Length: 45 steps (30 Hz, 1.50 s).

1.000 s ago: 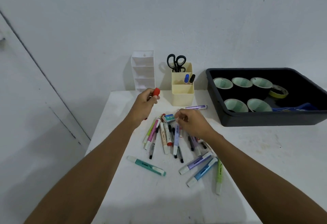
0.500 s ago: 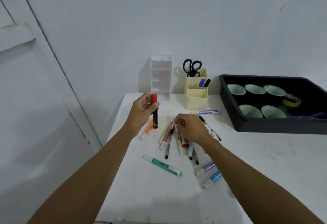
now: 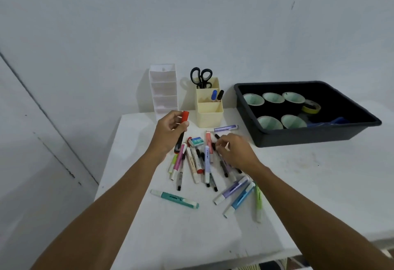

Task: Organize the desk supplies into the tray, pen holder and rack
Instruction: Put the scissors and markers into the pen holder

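The step in hand seems to be the sorting of markers into the pen holder [image 3: 209,107]. The left hand [image 3: 169,132] has its fingers closed around a marker with a red cap [image 3: 183,130], which it holds almost upright above the tabletop [image 3: 162,233], just at 7 o'clock from the holder. The right hand [image 3: 235,152] is low over the heap of pens and highlighters [image 3: 200,163]; its fingers pinch at a thin black pen [image 3: 217,139], but I cannot tell if the grip is already firm.

The next move, I judge, calls for carrying the red-capped marker to 1 o'clock and dropping it cap-up into a free compartment of the holder, without knocking the scissors [image 3: 201,76] that stand in the back one.

The holder is of cream plastic, boxy, with stepped compartments. The rack [image 3: 163,90] at 9 o'clock from it is white, glossy, with shallow tiers. The tray [image 3: 309,139] at 3 o'clock is black and smooth with rounded corners, and holds rolls of tape. The highlighters are slim pastel barrels with white ends; a small eraser [image 3: 196,141] in a paper sleeve lies among them.
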Tool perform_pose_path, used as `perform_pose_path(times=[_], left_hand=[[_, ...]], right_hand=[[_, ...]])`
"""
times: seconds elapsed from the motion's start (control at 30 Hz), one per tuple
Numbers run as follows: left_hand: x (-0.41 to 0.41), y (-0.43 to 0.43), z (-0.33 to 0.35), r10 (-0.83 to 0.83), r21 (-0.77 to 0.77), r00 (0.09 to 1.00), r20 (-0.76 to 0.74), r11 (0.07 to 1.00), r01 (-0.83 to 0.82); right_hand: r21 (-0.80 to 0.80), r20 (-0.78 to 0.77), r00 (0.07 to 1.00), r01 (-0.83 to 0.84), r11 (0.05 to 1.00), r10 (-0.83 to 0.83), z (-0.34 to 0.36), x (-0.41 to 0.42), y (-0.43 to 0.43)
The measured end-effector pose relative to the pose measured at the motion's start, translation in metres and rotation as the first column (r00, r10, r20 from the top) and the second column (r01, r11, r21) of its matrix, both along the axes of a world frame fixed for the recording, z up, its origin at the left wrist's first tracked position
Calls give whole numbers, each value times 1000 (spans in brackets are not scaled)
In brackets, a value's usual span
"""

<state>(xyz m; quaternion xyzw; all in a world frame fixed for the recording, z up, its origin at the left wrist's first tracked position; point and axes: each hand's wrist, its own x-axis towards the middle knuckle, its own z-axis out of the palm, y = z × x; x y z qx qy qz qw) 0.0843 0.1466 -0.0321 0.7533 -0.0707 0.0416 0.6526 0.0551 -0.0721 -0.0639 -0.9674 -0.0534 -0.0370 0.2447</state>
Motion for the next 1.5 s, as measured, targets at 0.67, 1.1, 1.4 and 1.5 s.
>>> perform_pose_path(times=[0.67, 1.1, 1.4, 1.5], left_hand=[[-6, 21, -4, 124, -17, 989, -75, 992, -126], [27, 0, 9, 78, -28, 997, -20, 997, -79], [74, -26, 53, 44, 86, 978, 202, 994, -63], [86, -36, 64, 80, 99, 959, 271, 989, -111]], right_hand=[[-169, -210, 938, 241, 956, -274, -12, 47, 80], [647, -175, 984, 98, 756, 23, 43, 59, 28], [568, 251, 968, -145, 811, -3, 120, 111, -1], [528, 345, 938, -162, 834, -37, 126, 131, -3]])
